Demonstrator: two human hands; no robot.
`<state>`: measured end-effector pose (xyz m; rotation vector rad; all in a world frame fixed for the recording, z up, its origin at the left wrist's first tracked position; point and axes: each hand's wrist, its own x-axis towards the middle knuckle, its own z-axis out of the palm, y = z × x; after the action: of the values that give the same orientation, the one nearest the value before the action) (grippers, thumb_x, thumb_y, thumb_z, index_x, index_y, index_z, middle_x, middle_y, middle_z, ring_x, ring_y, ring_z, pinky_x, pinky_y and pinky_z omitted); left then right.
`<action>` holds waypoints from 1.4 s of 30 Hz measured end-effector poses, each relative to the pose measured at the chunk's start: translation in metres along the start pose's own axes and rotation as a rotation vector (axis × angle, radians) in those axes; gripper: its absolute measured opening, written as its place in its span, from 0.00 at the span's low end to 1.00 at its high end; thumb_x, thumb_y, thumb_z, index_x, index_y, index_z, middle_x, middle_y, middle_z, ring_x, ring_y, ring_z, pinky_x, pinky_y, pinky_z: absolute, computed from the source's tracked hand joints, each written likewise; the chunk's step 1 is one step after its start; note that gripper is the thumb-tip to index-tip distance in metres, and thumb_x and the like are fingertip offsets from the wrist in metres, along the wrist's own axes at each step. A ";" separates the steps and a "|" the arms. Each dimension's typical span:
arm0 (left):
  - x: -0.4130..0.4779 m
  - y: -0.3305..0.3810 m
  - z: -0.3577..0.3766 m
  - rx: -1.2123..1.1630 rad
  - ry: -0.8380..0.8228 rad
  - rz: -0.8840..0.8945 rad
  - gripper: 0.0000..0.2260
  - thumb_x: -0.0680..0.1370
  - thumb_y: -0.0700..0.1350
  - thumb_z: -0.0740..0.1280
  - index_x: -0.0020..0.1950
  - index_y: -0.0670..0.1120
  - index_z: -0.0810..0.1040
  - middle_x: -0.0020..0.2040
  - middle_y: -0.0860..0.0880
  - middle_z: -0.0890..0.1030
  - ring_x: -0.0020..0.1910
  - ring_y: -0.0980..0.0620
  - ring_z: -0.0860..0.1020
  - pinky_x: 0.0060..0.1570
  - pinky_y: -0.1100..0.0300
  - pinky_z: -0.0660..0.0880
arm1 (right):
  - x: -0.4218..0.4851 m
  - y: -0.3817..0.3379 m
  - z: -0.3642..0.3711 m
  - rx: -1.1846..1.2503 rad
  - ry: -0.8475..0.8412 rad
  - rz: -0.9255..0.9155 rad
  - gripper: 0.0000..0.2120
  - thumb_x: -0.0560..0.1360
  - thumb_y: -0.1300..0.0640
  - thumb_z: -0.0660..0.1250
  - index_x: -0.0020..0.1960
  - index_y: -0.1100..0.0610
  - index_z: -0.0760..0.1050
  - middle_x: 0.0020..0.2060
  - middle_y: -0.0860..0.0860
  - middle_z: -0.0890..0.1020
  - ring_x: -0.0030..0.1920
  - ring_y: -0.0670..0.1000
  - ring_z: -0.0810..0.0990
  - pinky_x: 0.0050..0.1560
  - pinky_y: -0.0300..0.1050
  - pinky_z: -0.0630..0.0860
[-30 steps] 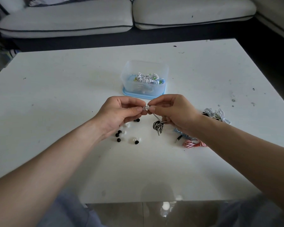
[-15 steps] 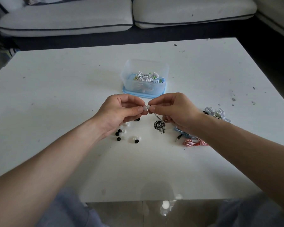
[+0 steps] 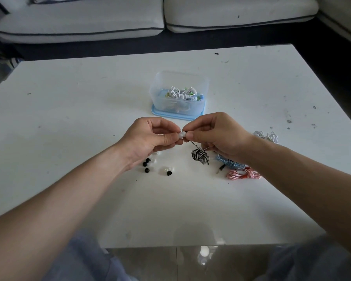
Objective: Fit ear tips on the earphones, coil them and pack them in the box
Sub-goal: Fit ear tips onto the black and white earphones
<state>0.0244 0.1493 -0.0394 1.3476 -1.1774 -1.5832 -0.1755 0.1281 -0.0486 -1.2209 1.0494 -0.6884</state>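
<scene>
Mid-frame, the grip of the left hand point(image 3: 150, 139) half hides the white ear tip point(image 3: 181, 135); the earbud point(image 3: 184, 131) it meets is too small to tell. The blue cable point(image 3: 230, 162) runs under the right hand point(image 3: 219, 137).

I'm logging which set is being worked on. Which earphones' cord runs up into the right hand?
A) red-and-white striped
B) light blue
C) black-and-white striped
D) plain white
C: the cord of the black-and-white striped earphones rises from their bundle to the right hand, and the left hand pinches a white ear tip at its end.
</scene>
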 end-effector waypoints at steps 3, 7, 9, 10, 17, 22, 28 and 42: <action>0.000 0.000 0.000 -0.006 0.003 0.002 0.11 0.63 0.41 0.76 0.44 0.43 0.81 0.41 0.43 0.85 0.43 0.47 0.85 0.46 0.61 0.81 | 0.000 0.000 0.000 -0.020 0.010 0.002 0.05 0.71 0.65 0.75 0.44 0.56 0.84 0.36 0.53 0.85 0.28 0.43 0.74 0.34 0.41 0.64; 0.001 -0.002 0.001 -0.021 0.013 -0.002 0.11 0.63 0.40 0.76 0.44 0.42 0.81 0.42 0.43 0.86 0.43 0.47 0.85 0.47 0.61 0.81 | 0.001 0.001 -0.001 -0.026 0.020 -0.002 0.06 0.71 0.64 0.76 0.44 0.55 0.84 0.39 0.56 0.86 0.31 0.43 0.77 0.37 0.42 0.67; 0.001 -0.003 0.002 -0.016 0.016 -0.004 0.11 0.64 0.40 0.76 0.44 0.42 0.81 0.42 0.43 0.86 0.43 0.48 0.85 0.46 0.61 0.80 | 0.001 0.002 -0.001 -0.035 0.025 -0.003 0.05 0.71 0.64 0.76 0.43 0.55 0.84 0.41 0.57 0.87 0.32 0.44 0.77 0.38 0.42 0.67; 0.002 -0.004 0.002 -0.013 0.019 -0.004 0.10 0.65 0.39 0.76 0.45 0.42 0.82 0.42 0.43 0.86 0.43 0.48 0.85 0.46 0.61 0.80 | 0.001 0.002 -0.001 -0.038 0.028 -0.005 0.05 0.71 0.63 0.77 0.43 0.54 0.85 0.41 0.58 0.87 0.34 0.46 0.77 0.38 0.43 0.67; 0.002 -0.006 0.003 -0.009 0.044 0.002 0.06 0.70 0.35 0.74 0.45 0.41 0.81 0.42 0.43 0.86 0.43 0.48 0.85 0.47 0.60 0.81 | 0.001 0.005 0.001 -0.063 0.039 -0.018 0.05 0.69 0.59 0.78 0.44 0.52 0.85 0.44 0.59 0.87 0.42 0.53 0.78 0.45 0.50 0.68; 0.002 -0.007 0.005 -0.046 0.049 0.009 0.11 0.63 0.40 0.75 0.44 0.42 0.81 0.41 0.44 0.86 0.42 0.48 0.85 0.46 0.61 0.81 | -0.002 0.004 0.002 -0.075 0.063 -0.019 0.05 0.70 0.60 0.78 0.44 0.54 0.84 0.41 0.55 0.87 0.37 0.47 0.78 0.43 0.47 0.69; 0.002 -0.006 0.005 -0.068 0.032 -0.011 0.09 0.66 0.37 0.74 0.45 0.41 0.81 0.40 0.45 0.86 0.41 0.49 0.85 0.44 0.63 0.80 | -0.001 0.001 0.000 -0.094 0.047 -0.004 0.05 0.71 0.61 0.77 0.46 0.55 0.84 0.41 0.55 0.87 0.33 0.43 0.78 0.36 0.39 0.71; 0.001 -0.010 0.011 -0.095 0.084 -0.002 0.06 0.70 0.35 0.73 0.45 0.42 0.81 0.39 0.45 0.86 0.41 0.50 0.85 0.42 0.63 0.80 | -0.002 0.001 0.000 -0.131 0.094 -0.025 0.05 0.70 0.61 0.77 0.45 0.55 0.84 0.39 0.55 0.87 0.30 0.42 0.77 0.34 0.38 0.69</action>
<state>0.0137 0.1532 -0.0490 1.3403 -1.0380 -1.5485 -0.1760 0.1304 -0.0489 -1.3268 1.1738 -0.7114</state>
